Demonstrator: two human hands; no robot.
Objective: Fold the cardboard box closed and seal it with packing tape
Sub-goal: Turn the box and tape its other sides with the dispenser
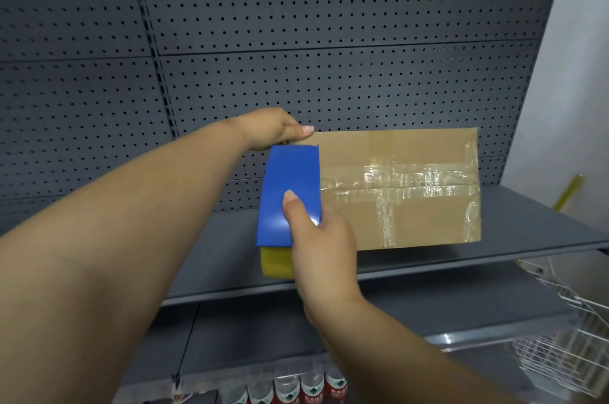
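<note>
A brown cardboard box [402, 153] stands on a grey shelf with its flaps folded shut and clear tape strips crossing its top. My right hand [321, 248] grips a blue tape dispenser [290, 196] holding a yellowish tape roll [275, 263], set against the box's left end. My left hand [273, 130] holds the box's far left corner, thumb on top. The box's left side is hidden behind the dispenser.
The grey metal shelf [412, 267] has a pegboard back panel [296, 41]. A white wire basket [566, 337] sits at the lower right. Several bottles with red labels [296, 390] stand on a lower shelf. A yellow stick [568, 192] leans at the right.
</note>
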